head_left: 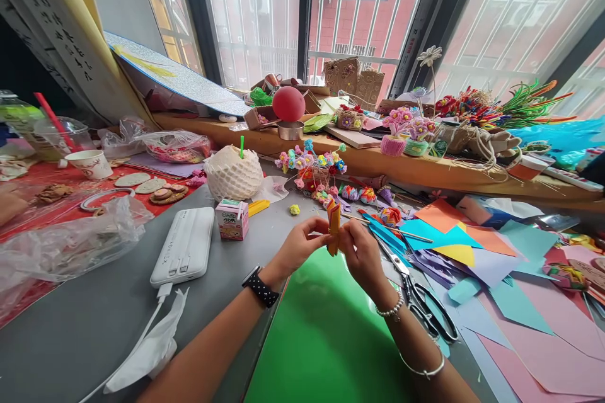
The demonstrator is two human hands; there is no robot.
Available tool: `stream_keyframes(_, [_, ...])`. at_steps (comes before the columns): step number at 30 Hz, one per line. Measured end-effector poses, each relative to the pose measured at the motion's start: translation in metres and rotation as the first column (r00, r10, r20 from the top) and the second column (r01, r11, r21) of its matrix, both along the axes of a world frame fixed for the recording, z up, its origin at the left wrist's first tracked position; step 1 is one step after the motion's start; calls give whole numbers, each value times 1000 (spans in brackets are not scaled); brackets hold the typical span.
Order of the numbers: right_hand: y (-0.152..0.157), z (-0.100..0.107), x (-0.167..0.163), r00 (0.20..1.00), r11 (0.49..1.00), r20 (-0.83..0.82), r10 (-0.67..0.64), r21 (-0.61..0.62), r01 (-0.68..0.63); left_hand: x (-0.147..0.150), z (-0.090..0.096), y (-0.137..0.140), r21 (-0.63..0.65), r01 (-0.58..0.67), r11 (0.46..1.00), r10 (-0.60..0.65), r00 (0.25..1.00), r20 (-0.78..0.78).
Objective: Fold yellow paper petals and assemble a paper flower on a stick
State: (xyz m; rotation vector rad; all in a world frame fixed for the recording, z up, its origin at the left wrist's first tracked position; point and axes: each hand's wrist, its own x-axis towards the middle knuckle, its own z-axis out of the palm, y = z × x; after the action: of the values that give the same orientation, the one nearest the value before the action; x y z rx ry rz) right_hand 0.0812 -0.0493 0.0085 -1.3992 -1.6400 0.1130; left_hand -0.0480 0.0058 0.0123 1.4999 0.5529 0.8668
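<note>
A small piece of folded yellow-orange paper [334, 223] with reddish edges is held upright between my two hands, above a green board [326, 334]. My left hand [302, 245] pinches it from the left with thumb and fingers. From the right, my right hand [362, 255] has its fingers closed on the paper's edge. Just beyond the paper, a thin wooden stick [392, 228] lies on the table. Scissors with black handles [420, 302] lie beside my right wrist, their blades pointing away.
Loose coloured paper sheets [529, 321] spread over the right side. On the left are a white power bank [184, 245] with a cable, a pink drink carton [232, 220] and a coconut [234, 173]. Handmade flowers [314, 167] stand behind. A red ball [288, 104] rests on the wooden ledge.
</note>
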Motion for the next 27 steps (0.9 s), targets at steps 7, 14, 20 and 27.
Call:
stream_keyframes(7, [3, -3, 3, 950, 980, -263, 168, -59, -190, 0, -2, 3, 158, -62, 985, 61, 998, 11])
stream_keyframes(14, [4, -4, 4, 902, 951, -380, 205, -142, -276, -1, -1, 0, 519, -227, 824, 287, 957, -36])
stream_keyframes(20, [4, -5, 3, 988, 994, -140, 68, -78, -79, -1, -1, 0, 555, -271, 786, 368, 927, -68])
stream_keyframes(27, [1, -4, 6, 929, 991, 357, -103, 120, 63, -2, 2, 4, -538, 56, 841, -121, 989, -87])
